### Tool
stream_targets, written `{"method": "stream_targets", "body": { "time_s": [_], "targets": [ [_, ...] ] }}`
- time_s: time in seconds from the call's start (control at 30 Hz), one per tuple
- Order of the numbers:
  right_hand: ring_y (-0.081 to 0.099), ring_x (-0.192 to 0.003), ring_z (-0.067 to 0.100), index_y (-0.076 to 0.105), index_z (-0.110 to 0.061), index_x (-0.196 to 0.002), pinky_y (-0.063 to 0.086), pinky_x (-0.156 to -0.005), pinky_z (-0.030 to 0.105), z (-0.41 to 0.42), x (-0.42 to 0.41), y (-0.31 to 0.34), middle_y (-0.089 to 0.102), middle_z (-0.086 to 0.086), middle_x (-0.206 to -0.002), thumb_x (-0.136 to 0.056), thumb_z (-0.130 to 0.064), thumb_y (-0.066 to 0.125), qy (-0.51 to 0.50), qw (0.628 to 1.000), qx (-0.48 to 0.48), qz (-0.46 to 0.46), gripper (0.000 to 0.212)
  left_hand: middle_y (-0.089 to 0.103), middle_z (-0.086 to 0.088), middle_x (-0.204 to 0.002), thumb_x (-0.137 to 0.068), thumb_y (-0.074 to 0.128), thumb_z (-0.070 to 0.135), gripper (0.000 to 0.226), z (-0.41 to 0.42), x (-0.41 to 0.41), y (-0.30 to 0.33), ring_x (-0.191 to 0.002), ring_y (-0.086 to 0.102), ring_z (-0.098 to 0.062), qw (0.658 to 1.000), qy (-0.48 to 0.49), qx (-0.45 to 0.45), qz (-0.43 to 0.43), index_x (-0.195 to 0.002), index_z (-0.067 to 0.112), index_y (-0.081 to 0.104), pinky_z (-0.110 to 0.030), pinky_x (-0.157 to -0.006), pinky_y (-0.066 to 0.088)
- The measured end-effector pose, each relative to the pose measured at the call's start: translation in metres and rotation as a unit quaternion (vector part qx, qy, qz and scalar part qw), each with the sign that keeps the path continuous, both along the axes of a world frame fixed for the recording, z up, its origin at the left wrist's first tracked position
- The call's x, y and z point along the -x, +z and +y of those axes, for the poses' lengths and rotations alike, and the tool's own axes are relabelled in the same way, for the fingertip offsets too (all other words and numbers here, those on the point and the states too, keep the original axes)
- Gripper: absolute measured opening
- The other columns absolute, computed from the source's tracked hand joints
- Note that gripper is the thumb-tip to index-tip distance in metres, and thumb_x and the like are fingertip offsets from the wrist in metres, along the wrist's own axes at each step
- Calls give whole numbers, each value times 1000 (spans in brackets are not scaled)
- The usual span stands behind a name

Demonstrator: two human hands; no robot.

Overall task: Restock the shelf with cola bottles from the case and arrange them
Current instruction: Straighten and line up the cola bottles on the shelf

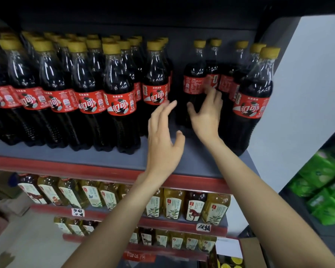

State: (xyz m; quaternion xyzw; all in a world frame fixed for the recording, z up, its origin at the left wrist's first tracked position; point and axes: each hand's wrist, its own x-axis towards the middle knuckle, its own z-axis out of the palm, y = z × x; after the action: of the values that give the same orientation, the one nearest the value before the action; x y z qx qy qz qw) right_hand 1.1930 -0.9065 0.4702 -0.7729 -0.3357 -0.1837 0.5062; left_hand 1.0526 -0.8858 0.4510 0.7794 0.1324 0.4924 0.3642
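A: Step? B: Arranging. Bottles (194, 82) stand on the shelf (97, 157); left hand (162, 136) spread, empty; right hand (206, 115) flat against 1.
A: Next? B: Probably closing the gap.

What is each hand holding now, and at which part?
Nothing is held. The left hand is open in front of the grey shelf. The right hand's straight fingers touch the red-labelled dark cola bottles at label height.
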Motion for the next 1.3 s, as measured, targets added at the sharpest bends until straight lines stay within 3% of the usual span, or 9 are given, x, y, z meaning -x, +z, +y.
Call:
{"method": "stream_targets", "body": {
  "time_s": [0.1,0.17,0.37,0.53,0.63,0.73,0.9,1.07,1.3],
  "targets": [
    [34,-131,39,0,-17,-153,41,-96,46,14,-8,14,22,22,-150,-88,-26,66,-43,982,177,50,93,44,-5,-141,-84,51,5,57,12,-31,9,-133,39,-17,999,-31,7,8,-139,12,41,-44,-111,36],
    [38,-131,39,-9,-19,-152,44,-92,46,23,-10,18,17,26,-153,-91,-22,58,-53,977,199,47,91,35,-7,-150,-91,52,9,59,21,-57,20,-138,34,-21,996,-54,70,34,-146,14,31,-43,-114,31],
    [55,-115,41,-9,-31,-151,47,-91,48,16,-17,18,25,21,-152,-93,-30,53,17,988,127,86,86,17,-3,-159,-99,48,26,64,41,-90,37,-146,18,-13,979,-111,159,71,-152,18,13,-32,-120,15],
    [41,-135,16,-3,-20,-152,38,-110,43,-33,-8,5,32,1,-152,-78,-4,73,187,980,43,60,107,24,16,-153,-101,45,21,59,41,-63,32,-141,27,-6,969,-187,150,61,-151,29,15,-31,-118,24],
    [44,-130,3,-3,-24,-150,44,-105,34,-63,-2,3,34,-8,-147,-83,3,69,298,948,60,90,102,32,28,-139,-97,52,10,68,35,-31,28,-128,43,3,970,-219,95,40,-148,31,14,-18,-103,40],
    [50,-126,5,-3,-27,-151,47,-100,28,-71,8,7,35,-6,-147,-84,2,68,363,918,92,132,102,43,25,-135,-91,64,17,72,25,-4,22,-116,52,6,986,-156,57,20,-142,42,21,-19,-89,51],
    [38,-137,18,1,-20,-154,36,-110,49,-43,30,9,31,-8,-154,-72,-30,83,330,937,105,36,117,45,21,-131,-88,66,36,70,18,18,13,-120,53,-4,1000,12,-1,-7,-142,50,22,-38,-90,55],
    [60,-114,16,9,-30,-151,53,-89,46,-22,50,4,51,2,-140,-73,-28,77,309,948,60,32,104,46,-6,-137,-88,67,26,73,30,30,16,-117,53,-16,977,155,-138,35,-149,24,27,-41,-80,58],
    [60,-90,16,5,-42,-147,53,-77,48,-2,66,-7,57,2,-123,-72,-50,68,260,965,44,14,98,47,-11,-135,-86,67,16,70,44,42,16,-122,45,-19,958,204,-193,47,-147,10,34,-32,-93,51]
  ]
}}
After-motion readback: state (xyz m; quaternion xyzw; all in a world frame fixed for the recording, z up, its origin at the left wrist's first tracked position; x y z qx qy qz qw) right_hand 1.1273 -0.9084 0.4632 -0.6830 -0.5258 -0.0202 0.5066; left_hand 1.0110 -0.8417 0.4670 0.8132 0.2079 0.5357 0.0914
